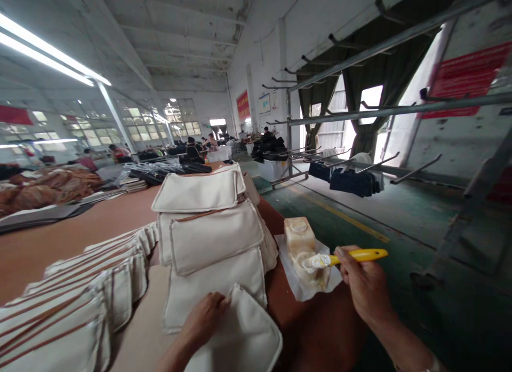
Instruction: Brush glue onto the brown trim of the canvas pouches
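My right hand grips a brush with a yellow handle. Its bristles, coated in white paste, are at the cut-open side of a cream plastic container, which lies on a white sheet at the table's right edge. My left hand has its fingers closed on the top edge of a cream fabric panel with stitched edges, the nearest one. Beyond it, more cream panels lie overlapped in a stack.
On the left, a fanned row of cream panels with brown edges covers part of the brown table. Brown material is heaped farther back. A metal rack with hooks stands to the right. People work in the distance.
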Tool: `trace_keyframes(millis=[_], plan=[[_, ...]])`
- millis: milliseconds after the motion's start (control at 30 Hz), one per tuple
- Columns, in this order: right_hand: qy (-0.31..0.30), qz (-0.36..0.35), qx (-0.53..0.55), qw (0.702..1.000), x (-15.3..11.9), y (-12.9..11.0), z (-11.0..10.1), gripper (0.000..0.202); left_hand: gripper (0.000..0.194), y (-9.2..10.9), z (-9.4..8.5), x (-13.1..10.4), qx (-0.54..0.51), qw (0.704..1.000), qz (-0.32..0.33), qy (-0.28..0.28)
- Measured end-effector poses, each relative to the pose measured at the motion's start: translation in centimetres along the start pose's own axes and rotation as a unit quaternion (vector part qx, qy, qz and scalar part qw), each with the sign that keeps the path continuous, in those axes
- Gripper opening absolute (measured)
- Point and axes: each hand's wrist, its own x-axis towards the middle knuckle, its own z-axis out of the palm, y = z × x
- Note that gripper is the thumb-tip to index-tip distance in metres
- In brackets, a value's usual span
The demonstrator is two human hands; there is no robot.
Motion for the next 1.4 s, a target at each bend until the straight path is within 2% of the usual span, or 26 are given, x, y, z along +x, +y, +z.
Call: trace_keyframes(millis=[133,233,433,600,667,800,900,1033,1167,1267,1400], plan=[[-0.052,-0.077,-0.145,0.985,2.4,1.8,-0.9,0.043,0.033,-0.2,1.5,0.8,0.003,1.0,-0.004,-0.028],[-0.077,-0.094,-0.174,0.977,3.6,3.7,-0.1,0.046,0.024,-0.3,1.7,1.0,0.026,0.999,-0.009,-0.035],[-0.114,-0.11,-0.213,0.964,4.4,6.7,1.6,0.046,0.017,0.9,2.9,0.6,0.128,0.991,-0.038,0.003],[-0.113,-0.138,-0.226,0.958,4.6,6.6,0.6,0.039,0.022,1.6,2.2,-0.1,0.112,0.993,-0.028,-0.013],[-0.143,-0.163,-0.23,0.949,4.3,6.3,0.0,0.034,0.027,1.8,1.9,-0.3,0.115,0.993,-0.022,-0.014],[-0.246,-0.209,-0.228,0.919,2.9,5.7,-1.1,0.023,0.027,2.0,2.4,-0.7,0.151,0.988,-0.037,-0.023],[-0.267,-0.219,-0.218,0.913,2.2,5.4,-1.9,0.021,0.024,2.2,3.0,-1.0,0.145,0.988,-0.05,-0.009],[-0.23,-0.207,-0.21,0.927,2.2,5.8,-2.3,0.025,0.02,2.4,3.1,-1.0,0.101,0.993,-0.058,-0.004],[-0.192,-0.18,-0.212,0.941,1.4,5.5,-1.8,0.029,0.018,2.3,2.7,-1.4,0.025,0.999,-0.043,-0.013],[-0.153,-0.108,-0.165,0.968,-0.3,3.7,-0.4,0.035,0.026,2.2,2.6,-1.8,-0.035,0.999,-0.026,-0.022],[-0.154,0.004,-0.037,0.987,-3.2,0.7,2.9,0.042,0.023,2.7,2.8,-2.2,-0.107,0.993,-0.009,-0.054]])
